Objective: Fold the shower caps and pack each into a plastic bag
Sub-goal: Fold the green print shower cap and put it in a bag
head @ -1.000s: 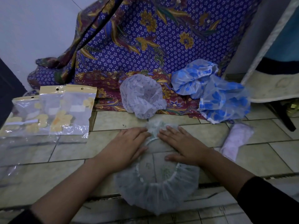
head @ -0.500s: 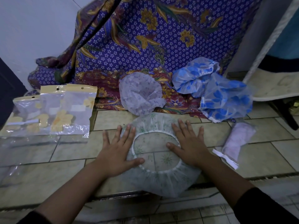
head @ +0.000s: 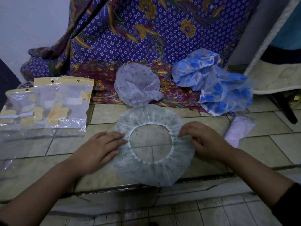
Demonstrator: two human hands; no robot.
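- Since half a second ago, both hands have slid outward and drawn back: the left hand (head: pixel 99 150) now lies flat on the left edge of the translucent white shower cap with pale green sprigs (head: pixel 153 170), fingers together rather than fanned, and the right hand (head: pixel 204 141) has curled, its fingertips (head: pixel 183 132) nipping the gathered plastic by the elastic ring (head: pixel 149 162) on the right side.
- This cap lies spread on the beige tiled floor (head: pixel 260 126), opening upward, directly between the two hands, each touching its own side.
- Roughly round, the cap has no strong long axis (slightly wider left to right, if anything), so the fold line is a matter of choice; with the right hand already pinching, I judge that side would be carried over toward the flat left hand.
- Beyond it rest a lilac-printed cap (head: pixel 136 88) and two blue-flowered caps (head: pixel 216 85) against the purple batik cloth (head: pixel 146 38).
- Clear plastic bags with yellow header strips (head: pixel 63 103) wait well to the left, nearer the left hand; a packed pinkish bundle (head: pixel 239 131) lies just beside the right.
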